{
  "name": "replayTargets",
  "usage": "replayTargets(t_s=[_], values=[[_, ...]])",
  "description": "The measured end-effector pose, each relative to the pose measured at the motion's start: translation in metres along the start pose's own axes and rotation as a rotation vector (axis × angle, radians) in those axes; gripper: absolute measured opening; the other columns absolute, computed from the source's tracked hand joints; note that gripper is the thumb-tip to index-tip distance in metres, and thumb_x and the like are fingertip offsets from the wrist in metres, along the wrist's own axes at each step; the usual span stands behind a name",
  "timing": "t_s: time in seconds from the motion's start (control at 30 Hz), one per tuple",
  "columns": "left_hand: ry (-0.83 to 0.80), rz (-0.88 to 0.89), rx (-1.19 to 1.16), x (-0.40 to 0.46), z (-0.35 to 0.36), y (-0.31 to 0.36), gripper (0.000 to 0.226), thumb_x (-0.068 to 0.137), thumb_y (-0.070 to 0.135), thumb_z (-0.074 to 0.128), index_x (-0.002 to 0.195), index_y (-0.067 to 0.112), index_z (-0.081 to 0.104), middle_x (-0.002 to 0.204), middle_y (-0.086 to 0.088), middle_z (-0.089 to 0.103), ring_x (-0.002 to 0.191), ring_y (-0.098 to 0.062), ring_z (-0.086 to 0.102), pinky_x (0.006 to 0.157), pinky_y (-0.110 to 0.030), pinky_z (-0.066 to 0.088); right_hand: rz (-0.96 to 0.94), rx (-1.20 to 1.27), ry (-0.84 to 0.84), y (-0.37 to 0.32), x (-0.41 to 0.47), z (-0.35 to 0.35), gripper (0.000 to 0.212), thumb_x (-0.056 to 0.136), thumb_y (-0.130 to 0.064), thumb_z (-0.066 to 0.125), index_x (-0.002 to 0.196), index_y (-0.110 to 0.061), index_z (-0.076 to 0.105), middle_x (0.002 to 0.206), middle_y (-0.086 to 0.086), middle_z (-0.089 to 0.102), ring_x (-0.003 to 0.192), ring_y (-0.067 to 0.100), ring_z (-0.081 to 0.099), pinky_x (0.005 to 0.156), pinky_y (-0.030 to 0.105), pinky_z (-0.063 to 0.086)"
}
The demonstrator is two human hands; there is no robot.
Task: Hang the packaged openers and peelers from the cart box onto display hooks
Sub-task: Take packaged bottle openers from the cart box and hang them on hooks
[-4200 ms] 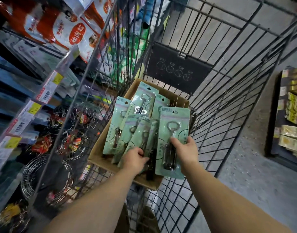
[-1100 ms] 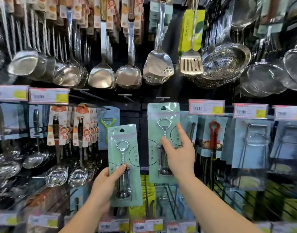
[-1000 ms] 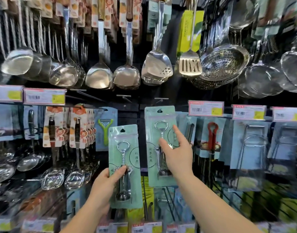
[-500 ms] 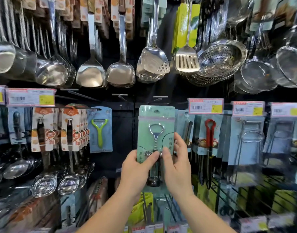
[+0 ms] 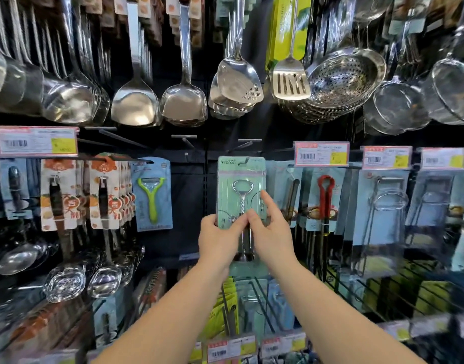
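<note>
Two hands, the left hand (image 5: pixel 220 241) and the right hand (image 5: pixel 271 232), hold one green opener pack (image 5: pixel 240 185). One green peeler (image 5: pixel 151 198) hangs nearby.

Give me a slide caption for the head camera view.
Both hands, left and right, hold a mint-green carded corkscrew opener up among hanging utensils.

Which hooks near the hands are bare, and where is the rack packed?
Bare hooks jut above the dark gap between the green peeler card and the opener card both hands hold. Left of the peeler and right of the opener, cards hang packed.
</note>
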State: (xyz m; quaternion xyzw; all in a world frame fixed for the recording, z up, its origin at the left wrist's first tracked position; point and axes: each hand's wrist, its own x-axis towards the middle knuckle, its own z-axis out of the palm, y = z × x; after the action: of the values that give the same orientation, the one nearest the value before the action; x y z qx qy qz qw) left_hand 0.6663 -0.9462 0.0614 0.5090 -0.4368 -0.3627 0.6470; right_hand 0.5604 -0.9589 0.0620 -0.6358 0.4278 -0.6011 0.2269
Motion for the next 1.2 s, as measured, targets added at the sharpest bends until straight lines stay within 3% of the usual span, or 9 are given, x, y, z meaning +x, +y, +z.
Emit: replayTargets(t_s=[0.1,0.2,0.3,0.43,0.5,0.7,0.87,1.03,1.2], values=[[0.202,0.066,0.297,0.008,-0.009,-0.011,0.089,0.068,0.060,0.078,0.141,0.023,0.042,0.144,-0.006,0.046,0.130,-0.029,0.046,0.106,-0.046,0.042,0.047,-0.073,-0.006,0.007,0.003,0.003,0.055,0.098,-0.038,0.052,0.148,-0.040,0.030,0.155,-0.007,0.033,0.143,0.013,0.029,0.116,0.042,0.029],[0.264,0.167,0.449,0.006,-0.021,-0.031,0.092,0.073,0.059,0.074,0.148,0.023,0.035,0.155,-0.008,0.035,0.142,-0.030,0.031,0.113,-0.050,0.031,0.066,-0.138,0.043,0.019,-0.004,0.000,0.054,0.098,-0.038,0.051,0.148,-0.036,0.033,0.153,-0.003,0.034,0.139,0.015,0.034,0.115,0.040,0.030],[0.230,0.419,0.612,-0.006,-0.020,-0.053,0.081,0.080,0.054,0.069,0.147,0.022,0.036,0.157,-0.007,0.031,0.144,-0.028,0.026,0.116,-0.049,0.023,0.100,-0.183,0.095,0.035,-0.018,-0.007,0.050,0.098,-0.036,0.052,0.146,-0.033,0.038,0.149,-0.004,0.038,0.136,0.013,0.038,0.112,0.036,0.034],[-0.035,0.633,0.754,-0.026,0.014,-0.077,0.066,0.087,0.049,0.063,0.143,0.021,0.044,0.154,-0.005,0.038,0.143,-0.026,0.028,0.117,-0.047,0.020,0.164,-0.381,0.156,0.062,-0.039,-0.041,0.051,0.097,-0.037,0.052,0.146,-0.032,0.037,0.146,-0.004,0.042,0.128,0.010,0.042,0.102,0.027,0.035],[-0.224,0.623,0.857,-0.038,0.045,-0.086,0.064,0.089,0.051,0.058,0.145,0.025,0.041,0.156,-0.001,0.034,0.145,-0.025,0.026,0.118,-0.045,0.018,0.228,-0.553,0.164,0.079,-0.052,-0.076,0.054,0.097,-0.038,0.053,0.148,-0.029,0.036,0.147,-0.002,0.042,0.134,0.016,0.039,0.106,0.032,0.037],[-0.759,0.581,1.119,-0.098,0.172,-0.107,0.069,0.091,0.059,0.046,0.150,0.027,0.031,0.159,-0.001,0.029,0.146,-0.028,0.025,0.119,-0.047,0.022,0.487,-1.000,0.161,0.120,-0.113,-0.219,0.059,0.094,-0.047,0.052,0.148,-0.026,0.037,0.142,0.007,0.047,0.129,0.029,0.044,0.094,0.040,0.048],[-0.954,0.728,1.138,-0.197,0.303,-0.113,0.070,0.087,0.061,0.050,0.147,0.026,0.036,0.154,-0.006,0.039,0.141,-0.032,0.034,0.116,-0.048,0.028,0.591,-1.191,0.254,0.137,-0.172,-0.363,0.042,0.091,-0.047,0.052,0.126,-0.024,0.054,0.115,0.007,0.058,0.107,0.031,0.056,0.071,0.035,0.044],[-1.104,0.828,1.082,-0.303,0.433,-0.108,0.069,0.089,0.063,0.047,0.147,0.027,0.036,0.155,-0.004,0.036,0.142,-0.030,0.031,0.116,-0.049,0.026,0.710,-1.335,0.420,0.139,-0.225,-0.511,0.043,0.092,-0.046,0.053,0.129,-0.023,0.053,0.122,0.004,0.059,0.110,0.026,0.057,0.079,0.038,0.051],[-1.197,0.862,1.004,-0.380,0.529,-0.111,0.066,0.090,0.060,0.048,0.146,0.026,0.037,0.153,-0.004,0.038,0.141,-0.031,0.033,0.115,-0.050,0.028,0.856,-1.302,0.520,0.143,-0.264,-0.622,0.053,0.095,-0.046,0.050,0.143,-0.026,0.042,0.132,0.004,0.053,0.118,0.027,0.052,0.088,0.042,0.052]])
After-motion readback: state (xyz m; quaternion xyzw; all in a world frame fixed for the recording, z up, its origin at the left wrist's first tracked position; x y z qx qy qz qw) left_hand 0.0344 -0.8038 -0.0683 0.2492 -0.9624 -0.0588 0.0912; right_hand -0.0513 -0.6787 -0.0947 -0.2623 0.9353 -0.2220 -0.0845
